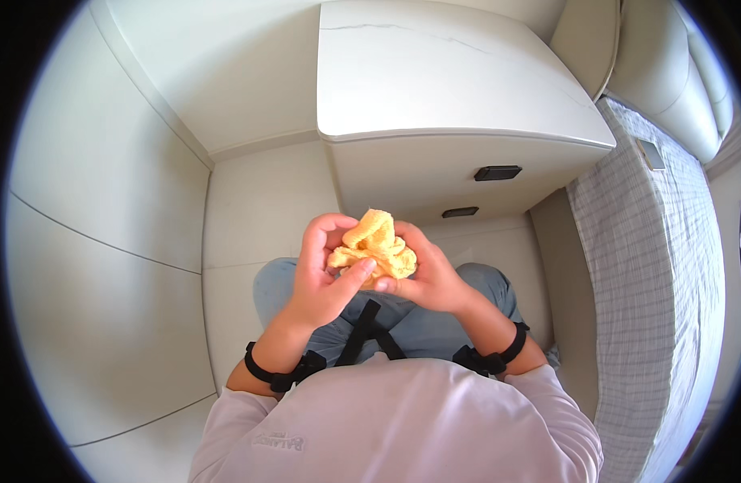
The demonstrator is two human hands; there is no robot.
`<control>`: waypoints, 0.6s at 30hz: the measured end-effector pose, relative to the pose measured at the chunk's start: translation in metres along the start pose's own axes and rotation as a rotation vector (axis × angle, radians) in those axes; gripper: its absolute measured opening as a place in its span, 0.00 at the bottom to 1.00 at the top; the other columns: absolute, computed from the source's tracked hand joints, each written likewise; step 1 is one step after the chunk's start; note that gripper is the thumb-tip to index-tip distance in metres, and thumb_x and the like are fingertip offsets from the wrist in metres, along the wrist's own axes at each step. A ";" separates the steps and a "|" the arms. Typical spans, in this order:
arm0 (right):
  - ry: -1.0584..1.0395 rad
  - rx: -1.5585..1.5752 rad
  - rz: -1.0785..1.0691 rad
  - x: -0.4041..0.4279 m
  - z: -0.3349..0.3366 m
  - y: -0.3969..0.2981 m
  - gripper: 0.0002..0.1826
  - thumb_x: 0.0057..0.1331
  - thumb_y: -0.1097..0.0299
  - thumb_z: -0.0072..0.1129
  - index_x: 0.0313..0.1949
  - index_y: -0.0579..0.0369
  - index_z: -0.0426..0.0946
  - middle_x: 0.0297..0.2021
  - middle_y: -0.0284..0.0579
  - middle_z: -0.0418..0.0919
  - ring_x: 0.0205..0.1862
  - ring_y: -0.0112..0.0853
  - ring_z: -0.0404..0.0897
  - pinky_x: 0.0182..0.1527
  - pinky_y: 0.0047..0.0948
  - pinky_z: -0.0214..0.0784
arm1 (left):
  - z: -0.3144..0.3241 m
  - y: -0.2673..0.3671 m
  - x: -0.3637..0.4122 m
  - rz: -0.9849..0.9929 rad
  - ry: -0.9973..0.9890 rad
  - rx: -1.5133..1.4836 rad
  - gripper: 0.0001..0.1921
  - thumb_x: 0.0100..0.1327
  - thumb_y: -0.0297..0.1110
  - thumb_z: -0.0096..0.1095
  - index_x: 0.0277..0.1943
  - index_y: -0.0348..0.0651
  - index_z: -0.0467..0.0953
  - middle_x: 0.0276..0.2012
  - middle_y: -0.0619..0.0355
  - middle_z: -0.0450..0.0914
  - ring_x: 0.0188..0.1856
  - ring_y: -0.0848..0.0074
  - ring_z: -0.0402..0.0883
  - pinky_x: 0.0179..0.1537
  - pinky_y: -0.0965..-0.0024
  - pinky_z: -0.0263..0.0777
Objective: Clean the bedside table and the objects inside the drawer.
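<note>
A crumpled yellow terry cloth (376,241) is bunched up in front of me, above my knees. My left hand (325,271) grips it from the left, with the thumb pressed on its front. From the other side my right hand (431,265) holds the cloth, its thumb at the lower edge and its fingers mostly hidden behind. Folds cover much of the cloth, so its full size cannot be told.
A white cabinet (449,78) with a marble-patterned top and two dark handles stands ahead. To the right, a sofa or bed seat under a checked grey cover (642,241) bears a small flat object (650,154). Pale panels (117,253) line the left side.
</note>
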State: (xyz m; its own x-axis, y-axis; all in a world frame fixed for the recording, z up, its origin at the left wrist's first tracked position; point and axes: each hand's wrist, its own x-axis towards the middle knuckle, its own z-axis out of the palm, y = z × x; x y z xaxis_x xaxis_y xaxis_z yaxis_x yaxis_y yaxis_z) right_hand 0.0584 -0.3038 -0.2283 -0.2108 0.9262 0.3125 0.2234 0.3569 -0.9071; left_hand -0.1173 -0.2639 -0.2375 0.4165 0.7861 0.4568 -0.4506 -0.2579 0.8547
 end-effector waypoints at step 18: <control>0.139 0.243 0.134 -0.023 -0.010 0.035 0.21 0.64 0.67 0.56 0.53 0.59 0.61 0.44 0.38 0.70 0.46 0.22 0.69 0.48 0.23 0.64 | -0.002 -0.030 0.005 -0.112 0.060 0.023 0.04 0.66 0.23 0.48 0.43 0.36 0.65 0.35 0.59 0.73 0.34 0.85 0.71 0.36 0.82 0.66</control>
State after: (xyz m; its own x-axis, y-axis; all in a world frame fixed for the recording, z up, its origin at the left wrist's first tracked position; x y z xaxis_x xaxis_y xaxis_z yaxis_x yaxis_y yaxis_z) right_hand 0.0808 -0.3111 -0.2637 -0.0592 0.9769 0.2055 0.0027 0.2060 -0.9786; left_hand -0.1036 -0.2514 -0.2613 0.4149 0.8426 0.3432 -0.3852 -0.1790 0.9053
